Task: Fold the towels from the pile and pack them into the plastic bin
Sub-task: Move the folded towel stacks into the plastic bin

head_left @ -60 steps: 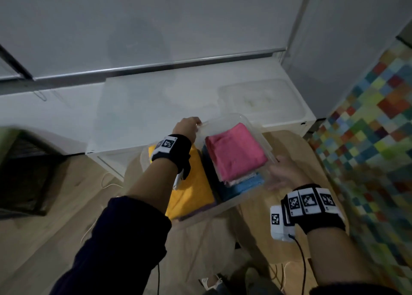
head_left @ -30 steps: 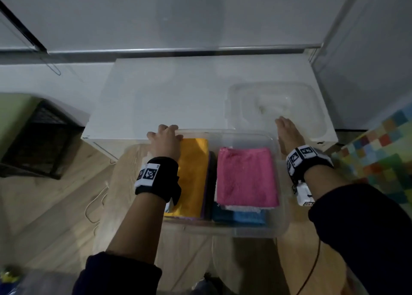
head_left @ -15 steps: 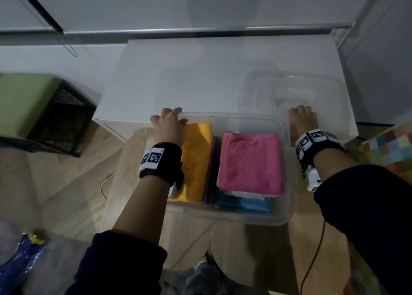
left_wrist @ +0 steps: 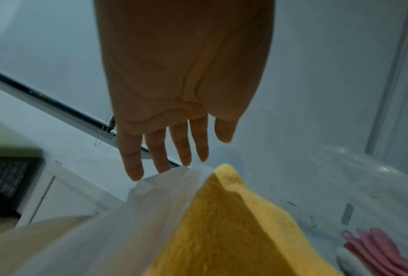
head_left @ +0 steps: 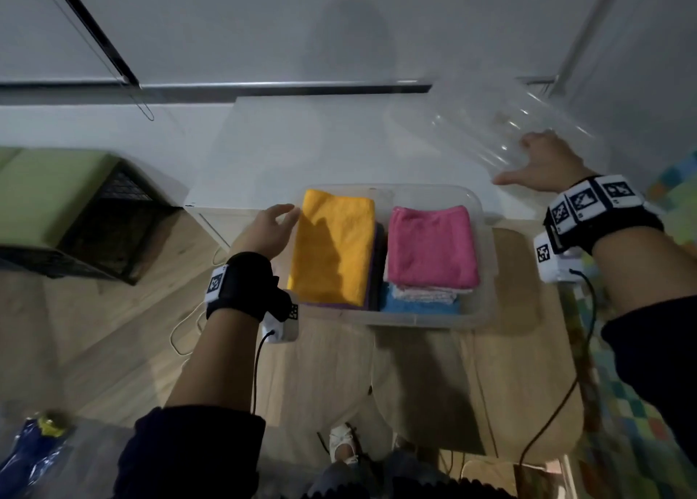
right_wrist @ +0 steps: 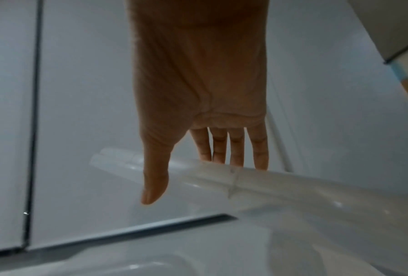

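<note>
The clear plastic bin (head_left: 486,234) stands on a wooden seat in the head view. Inside lie a folded yellow towel (head_left: 333,246) on the left and a pink towel (head_left: 432,246) stacked over white and blue towels (head_left: 418,304) on the right. My left hand (head_left: 279,219) hovers beside the bin's left rim (left_wrist: 151,196), fingers straight, holding nothing; the yellow towel (left_wrist: 233,224) lies just below it. My right hand (head_left: 524,166) grips the near edge of the clear lid (head_left: 471,129), tilted up above the white cabinet. Its fingers are behind the lid's rim (right_wrist: 292,184) and its thumb in front.
The white cabinet (head_left: 301,148) stands right behind the bin, against a grey wall. A black crate with a green top (head_left: 94,234) is on the floor at left. A chequered mat (head_left: 641,423) lies at right, a blue bag (head_left: 34,457) at lower left.
My right hand left the bin's right side, took the lid's edge and tilted it up off the cabinet. My left hand came off the bin's left rim and now hovers beside it.
</note>
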### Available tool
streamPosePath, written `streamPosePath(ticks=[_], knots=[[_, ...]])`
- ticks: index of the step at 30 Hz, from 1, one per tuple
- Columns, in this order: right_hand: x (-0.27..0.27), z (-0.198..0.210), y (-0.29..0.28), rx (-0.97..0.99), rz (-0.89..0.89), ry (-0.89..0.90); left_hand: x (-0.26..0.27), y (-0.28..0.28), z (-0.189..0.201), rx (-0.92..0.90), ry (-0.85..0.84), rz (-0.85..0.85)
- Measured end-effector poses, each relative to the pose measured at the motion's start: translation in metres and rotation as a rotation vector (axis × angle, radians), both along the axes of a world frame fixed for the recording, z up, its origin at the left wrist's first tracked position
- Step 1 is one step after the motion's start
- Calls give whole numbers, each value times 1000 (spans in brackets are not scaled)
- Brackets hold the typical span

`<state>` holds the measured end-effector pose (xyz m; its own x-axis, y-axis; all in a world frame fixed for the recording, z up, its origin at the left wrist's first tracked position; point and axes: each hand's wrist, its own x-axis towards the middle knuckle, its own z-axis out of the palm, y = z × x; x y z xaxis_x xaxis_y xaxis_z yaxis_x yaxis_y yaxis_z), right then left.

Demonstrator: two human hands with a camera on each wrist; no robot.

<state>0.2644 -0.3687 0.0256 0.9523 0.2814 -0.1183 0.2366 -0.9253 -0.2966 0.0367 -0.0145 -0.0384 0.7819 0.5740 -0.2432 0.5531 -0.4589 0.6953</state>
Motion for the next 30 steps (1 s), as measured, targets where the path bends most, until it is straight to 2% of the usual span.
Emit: streamPosePath(ticks=[2, 5, 10, 12, 15, 19, 22, 23, 24, 26, 27, 28, 30], knots=[[-30, 20, 19, 37, 60, -19, -8, 8, -13, -4, -34, -2], [-91, 35, 55, 51, 201, 3, -23, 7, -11, -57, -78, 35], [-188, 10, 101, -68, 364, -30, -43, -4, 6, -242, -75, 129], [-212, -3, 111, -132, 393, -19, -46, -1, 0, -257, -56, 162], [-234, -16, 116, -180, 392, -28, -44, 10, -29, -185, -85, 168], [-247, -26, 105, -123, 376, -4, -75, -45, 22, -19, -46, 65], [-243, -30, 91, 148, 288, 144, -84, -61, 23, 31, -49, 85], [-240, -33, 86, 266, 232, 122, -84, -63, 22, 25, -87, 93], [-236, -35, 81, 337, 154, 39, -82, -63, 20, 1, -126, 111], [-225, -41, 67, 329, -100, -194, -82, -65, 20, -32, -155, 157], [-218, -41, 59, 346, -244, -252, -82, -65, 18, -66, -173, 176], [-211, -40, 50, 379, -360, -248, -80, -63, 15, -127, -175, 211], [-199, -41, 35, 450, -504, -68, -77, -62, 6, -311, -137, 287]])
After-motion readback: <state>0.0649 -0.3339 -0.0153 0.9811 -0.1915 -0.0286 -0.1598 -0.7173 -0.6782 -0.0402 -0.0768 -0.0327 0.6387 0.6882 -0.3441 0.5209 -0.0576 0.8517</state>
